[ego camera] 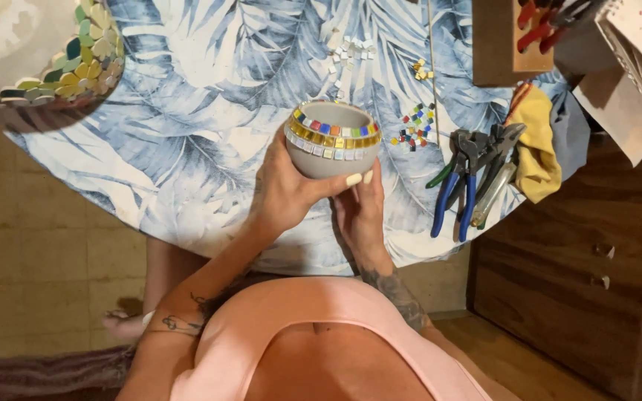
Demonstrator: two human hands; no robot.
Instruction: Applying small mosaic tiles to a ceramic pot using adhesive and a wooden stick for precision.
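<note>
Both hands hold the small round grey bowl with bands of gold and multicoloured mosaic tiles under its rim, lifted above the near edge of the round surface covered in a blue-and-white leaf-print cloth. Bowl is tilted, opening facing away from the camera, tile bands toward it.

Left hand is wrapped around the bowl's left and underside, thumb lying across the bottom front. Right hand sits under the bowl from below, fingers up against its base; how far they close round it is hidden by the bowl.

On the cloth beyond the bowl:
- cluster of small white square tiles, loose
- few small yellow tiles, just right of the white ones
- patch of small mixed-colour tiles, near the bowl's right side, not touching
- blue-handled pliers with other hand tools lying beside them at the surface's right edge
- crumpled yellow cloth just right of the tools
- wooden block holding red-handled tools, top right

Top left: large round object edged with green and yellow mosaic petals, well apart from the hands.
</note>
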